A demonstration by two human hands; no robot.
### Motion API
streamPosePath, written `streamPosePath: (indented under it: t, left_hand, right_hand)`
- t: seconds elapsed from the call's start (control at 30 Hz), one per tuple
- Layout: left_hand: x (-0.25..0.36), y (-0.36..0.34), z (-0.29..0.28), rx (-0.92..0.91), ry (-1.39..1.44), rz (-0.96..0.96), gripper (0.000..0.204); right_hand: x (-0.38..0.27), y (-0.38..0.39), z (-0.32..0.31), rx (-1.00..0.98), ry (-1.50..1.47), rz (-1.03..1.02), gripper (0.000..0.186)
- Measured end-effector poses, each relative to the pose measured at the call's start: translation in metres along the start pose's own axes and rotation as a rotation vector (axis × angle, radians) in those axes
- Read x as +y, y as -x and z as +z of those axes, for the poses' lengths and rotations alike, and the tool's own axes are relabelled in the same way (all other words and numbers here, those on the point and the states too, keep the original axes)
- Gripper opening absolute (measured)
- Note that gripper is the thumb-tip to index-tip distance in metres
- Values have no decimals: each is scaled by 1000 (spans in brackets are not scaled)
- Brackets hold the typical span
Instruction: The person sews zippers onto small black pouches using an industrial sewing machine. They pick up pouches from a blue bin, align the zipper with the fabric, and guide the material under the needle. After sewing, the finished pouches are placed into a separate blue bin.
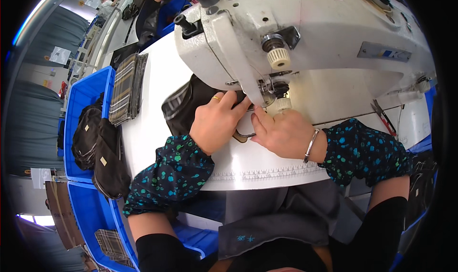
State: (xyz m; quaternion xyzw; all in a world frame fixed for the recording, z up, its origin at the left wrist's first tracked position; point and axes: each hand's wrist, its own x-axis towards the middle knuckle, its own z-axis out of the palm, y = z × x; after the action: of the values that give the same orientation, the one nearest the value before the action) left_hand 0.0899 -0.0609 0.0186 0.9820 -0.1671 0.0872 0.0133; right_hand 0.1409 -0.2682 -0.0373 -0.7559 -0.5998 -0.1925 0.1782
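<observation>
Both my hands are close together under the head of a white sewing machine [334, 33]. My left hand [217, 122], with a ring on one finger, presses on a dark fabric piece [183, 107] that has a plaid lining showing at its left end. Its index finger points toward the needle area. My right hand [286, 133], a bangle at the wrist, has its fingers pinched at the near edge of the fabric, beside the presser foot. A dark curved edge with a tan bit [242, 137] shows between the hands. The needle tip itself is hidden.
A stack of folded plaid cloth [129, 88] lies at the table's left edge. Beside it, a blue bin [88, 93] holds dark fabric bags [102, 153]. Red-handled snips [384, 117] rest at right. A printed ruler strip [267, 173] runs along the near edge.
</observation>
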Motion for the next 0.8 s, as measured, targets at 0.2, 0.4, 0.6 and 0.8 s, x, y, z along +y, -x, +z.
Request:
streamPosePath:
  t: [0.2,0.4,0.6,0.8]
  left_hand:
    - [-15,-15,-1,-123,819,-181,19]
    - [-12,-7,2,-299,783,-421,32]
    - [9,-5,-7,-148,478,-221,55]
    - [9,-6,-5,-29,265,-110,40]
  right_hand:
    - [-2,-4,-9,151,67,-149,24]
    - [-13,0,-7,92,-10,-310,20]
    - [-22,2,-1,71,49,-288,24]
    - [-22,0,-1,113,-2,-326,27]
